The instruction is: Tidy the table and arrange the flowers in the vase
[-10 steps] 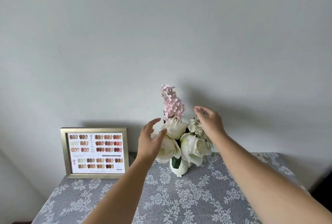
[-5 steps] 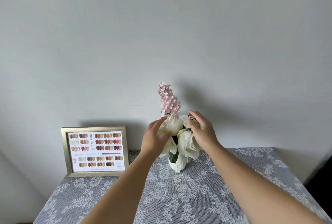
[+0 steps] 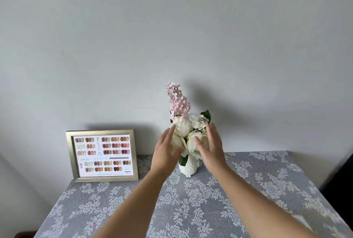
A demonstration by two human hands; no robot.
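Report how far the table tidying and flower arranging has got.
Done: the white roses and the pink blossom spike stand in the white ribbed vase on the grey lace tablecloth, beside the gold-framed colour chart.
In hand: left hand and right hand, both open, cup the blooms.
Left: apparently only final shaping.

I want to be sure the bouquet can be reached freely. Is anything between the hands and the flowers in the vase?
Nothing visible. The left hand and right hand, both open, already flank the white fabric roses above the small white vase.
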